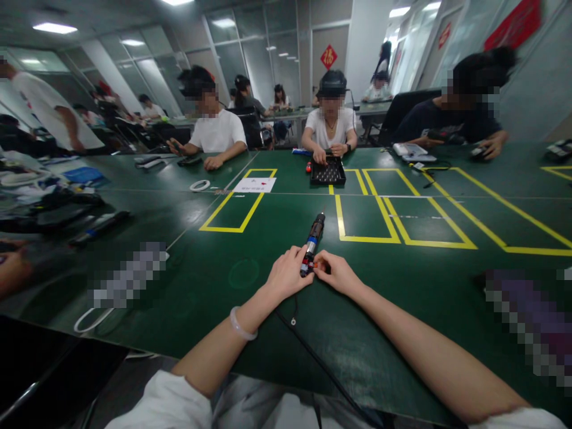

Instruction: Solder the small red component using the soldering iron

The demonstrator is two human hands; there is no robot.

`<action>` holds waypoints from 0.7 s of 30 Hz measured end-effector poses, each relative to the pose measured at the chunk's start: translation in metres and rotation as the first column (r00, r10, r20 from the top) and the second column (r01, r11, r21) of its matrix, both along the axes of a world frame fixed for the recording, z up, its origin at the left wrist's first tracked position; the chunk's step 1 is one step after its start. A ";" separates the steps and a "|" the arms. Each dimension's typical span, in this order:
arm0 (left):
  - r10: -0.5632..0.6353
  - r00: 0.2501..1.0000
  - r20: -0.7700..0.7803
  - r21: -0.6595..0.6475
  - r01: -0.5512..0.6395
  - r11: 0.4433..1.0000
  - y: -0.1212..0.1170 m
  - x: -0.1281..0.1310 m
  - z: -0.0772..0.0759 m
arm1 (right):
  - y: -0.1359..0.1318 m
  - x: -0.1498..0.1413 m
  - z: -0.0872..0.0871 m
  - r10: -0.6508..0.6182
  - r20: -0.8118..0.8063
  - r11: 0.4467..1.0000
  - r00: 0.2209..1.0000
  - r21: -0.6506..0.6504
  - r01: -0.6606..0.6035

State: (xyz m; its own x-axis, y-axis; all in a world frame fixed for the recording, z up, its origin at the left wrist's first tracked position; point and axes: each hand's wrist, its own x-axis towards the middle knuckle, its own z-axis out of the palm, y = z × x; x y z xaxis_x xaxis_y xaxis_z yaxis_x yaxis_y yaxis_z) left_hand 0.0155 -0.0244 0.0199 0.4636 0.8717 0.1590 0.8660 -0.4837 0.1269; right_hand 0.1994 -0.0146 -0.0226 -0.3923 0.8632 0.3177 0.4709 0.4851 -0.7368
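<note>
Just in front of me on the green table (268, 286) lies what looks like an opened power screwdriver (314, 233), with a black tip pointing away from me and a blue-and-silver middle. My left hand (288, 268) is closed on its near end from the left, a pale bangle on that wrist. From the right, my right hand (335, 272) pinches at a small red part (313, 266) on the same end. The fingers partly cover that end, so its details are hard to make out. A black cord (313, 351) runs over the table edge toward me.
Yellow tape outlines (370, 240) mark the table. Across it, a person works over a black tray (328, 171). A printed sheet (255, 185) and a white cable coil (199, 186) lie ahead on the left. Blurred-out objects sit at left and right; another person's hand (15, 268) shows at far left.
</note>
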 end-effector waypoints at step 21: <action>0.102 0.992 -0.079 0.079 -0.096 0.992 0.005 -0.004 -0.005 | -0.007 0.001 0.001 -0.001 0.152 0.993 0.988 0.120 -0.017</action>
State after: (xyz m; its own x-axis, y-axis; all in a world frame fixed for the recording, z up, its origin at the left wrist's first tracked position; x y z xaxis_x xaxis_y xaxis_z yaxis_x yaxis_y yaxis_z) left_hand 0.0120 -0.0193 0.0147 0.3902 0.9009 0.1899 0.9160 -0.4008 0.0194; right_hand 0.2008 -0.0213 -0.0216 -0.4507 0.8190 0.3552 0.5686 0.5701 -0.5930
